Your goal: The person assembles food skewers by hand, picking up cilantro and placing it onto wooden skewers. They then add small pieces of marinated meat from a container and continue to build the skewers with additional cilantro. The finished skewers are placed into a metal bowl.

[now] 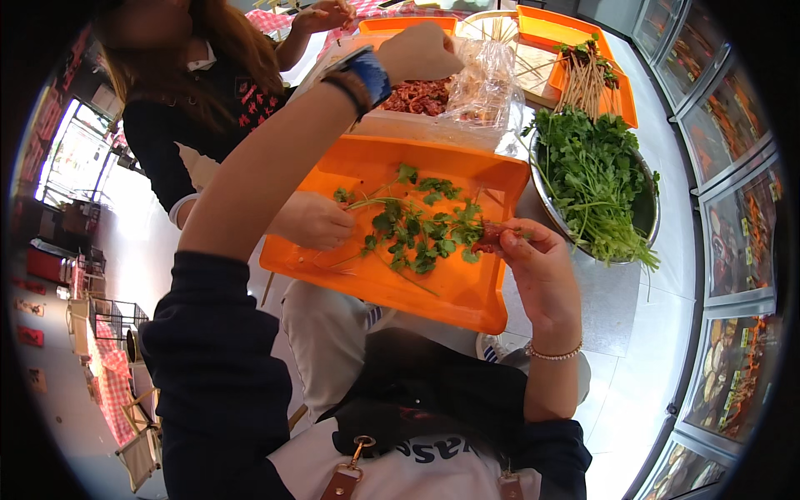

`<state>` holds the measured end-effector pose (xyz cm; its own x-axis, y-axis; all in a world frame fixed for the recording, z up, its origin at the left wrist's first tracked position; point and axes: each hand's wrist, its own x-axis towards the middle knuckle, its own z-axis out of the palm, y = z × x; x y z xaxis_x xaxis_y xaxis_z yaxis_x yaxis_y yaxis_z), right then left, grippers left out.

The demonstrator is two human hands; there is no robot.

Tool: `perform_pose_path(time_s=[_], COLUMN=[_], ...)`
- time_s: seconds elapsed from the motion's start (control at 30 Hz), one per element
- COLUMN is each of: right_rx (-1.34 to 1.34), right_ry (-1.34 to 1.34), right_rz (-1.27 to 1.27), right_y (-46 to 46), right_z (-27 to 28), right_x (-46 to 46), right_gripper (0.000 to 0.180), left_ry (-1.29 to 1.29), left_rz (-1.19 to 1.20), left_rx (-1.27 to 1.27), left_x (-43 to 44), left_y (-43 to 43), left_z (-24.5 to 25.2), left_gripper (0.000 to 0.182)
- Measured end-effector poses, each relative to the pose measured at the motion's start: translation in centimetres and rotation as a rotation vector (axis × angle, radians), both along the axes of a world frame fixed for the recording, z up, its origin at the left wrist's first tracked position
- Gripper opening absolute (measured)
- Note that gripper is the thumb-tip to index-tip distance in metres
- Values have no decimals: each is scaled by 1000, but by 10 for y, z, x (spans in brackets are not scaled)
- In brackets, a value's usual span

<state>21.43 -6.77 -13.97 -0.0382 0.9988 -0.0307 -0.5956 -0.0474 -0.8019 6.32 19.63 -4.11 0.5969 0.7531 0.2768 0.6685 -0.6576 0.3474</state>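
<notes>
My left hand [420, 53], curled, is raised over the far side of a tub of red marinated meat [415, 97]; its fingertips are hidden, so what it holds cannot be told. My right hand [540, 259] pinches a piece of red meat [490, 236] between thumb and fingers at the right side of an orange tray [462, 306]. Cilantro leaves touch the meat's left end, and a bit of green shows at its other end. Loose cilantro sprigs [406, 234] lie across the tray. Below my left forearm, a co-worker's hand [315, 220] touches the stems at the tray's left.
A metal bowl [653, 212] heaped with cilantro [587, 181] stands right of the tray. Behind it, skewers [584, 84] lie by orange trays. Crumpled clear plastic [487, 81] covers part of the tub. The co-worker stands at left; glass-door display cabinets [740, 231] line the right.
</notes>
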Motion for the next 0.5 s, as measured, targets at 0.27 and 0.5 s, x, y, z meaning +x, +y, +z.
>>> perform_pose_path(time_s=[0.27,0.5], right_rx=[-42,-85], right_ry=[-28,19], right_rz=[-32,-9], right_y=[-2,2], right_z=[7,6], right_x=[-1,2], right_gripper=[13,17], left_ry=[580,574], left_rz=[20,-171], left_rx=[-133,-144], left_x=[4,-11], left_y=[121,151], left_z=[-106,-132], left_gripper=[29,40])
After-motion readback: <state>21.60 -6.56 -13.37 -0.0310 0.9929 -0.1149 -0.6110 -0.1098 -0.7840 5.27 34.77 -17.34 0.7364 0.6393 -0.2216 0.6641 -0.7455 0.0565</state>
